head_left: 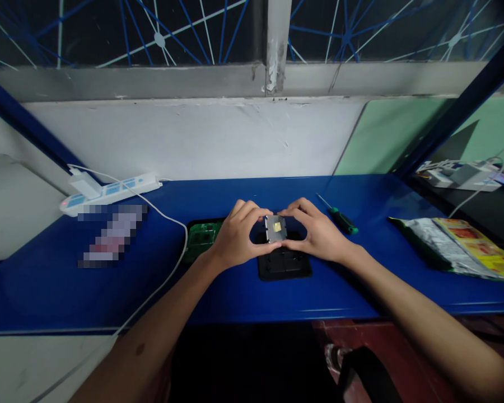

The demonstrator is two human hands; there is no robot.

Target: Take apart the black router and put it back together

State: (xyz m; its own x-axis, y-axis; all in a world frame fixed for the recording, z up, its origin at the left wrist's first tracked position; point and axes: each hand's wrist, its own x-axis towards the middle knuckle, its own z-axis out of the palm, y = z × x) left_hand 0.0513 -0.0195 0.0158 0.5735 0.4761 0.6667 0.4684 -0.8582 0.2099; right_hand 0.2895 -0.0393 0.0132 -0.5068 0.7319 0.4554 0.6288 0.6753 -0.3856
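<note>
Between my two hands is a small square metal plate [275, 229] with a yellowish patch at its middle and small tabs along its edge. My left hand [237, 232] pinches its left side between thumb and fingers. On the other side, my right hand [313, 229] grips it the same way. Below the plate a black plastic housing [284, 266] lies on the blue table, partly covered by the hands and plate. A green circuit board [201, 236] in a black casing rests beside my left hand, its right part hidden behind that hand.
Right of my right hand lies a green-handled screwdriver [342, 219]. Farther right is a shiny yellow and silver packet [466, 246]. A white power strip [111, 193] sits at the back left, and its white cable [168, 280] crosses the blue table [243, 299]. A pixelated object [113, 235] lies nearby.
</note>
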